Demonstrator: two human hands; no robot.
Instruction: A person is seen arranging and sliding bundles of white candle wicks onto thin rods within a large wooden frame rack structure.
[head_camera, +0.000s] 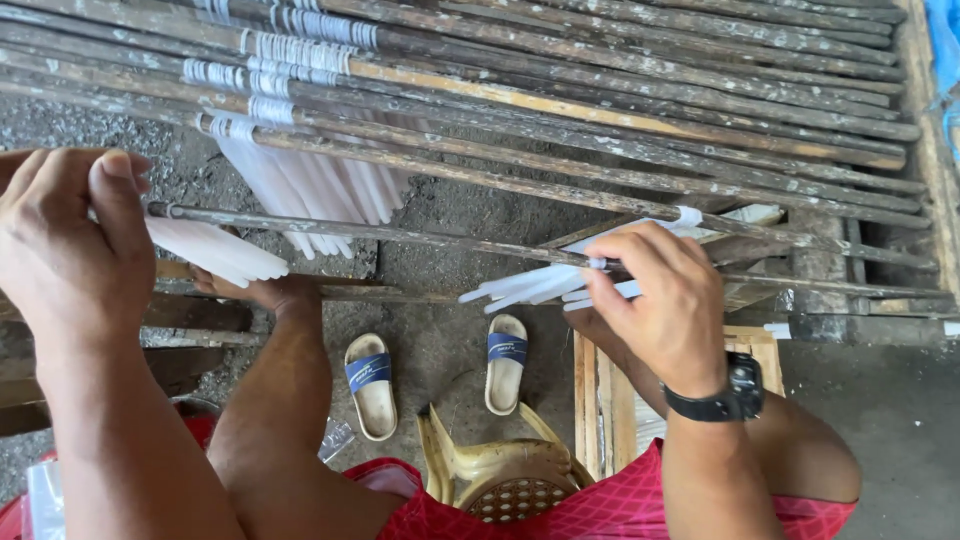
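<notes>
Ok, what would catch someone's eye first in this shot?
Probably the white candles hanging in rows from worn wooden rods across the top. Next, the left hand and right hand gripping one rod mid-frame, then the sandals on the ground below.

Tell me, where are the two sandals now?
The sandals lie side by side on the ground at bottom centre of the head view, between the person's knees, just above the plastic stool.

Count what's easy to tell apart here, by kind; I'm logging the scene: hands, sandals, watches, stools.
Hands: 2, left hand and right hand, each at white candles on a stick
Sandals: 2
Watch: 1
Stool: 1
Total: 6
</notes>
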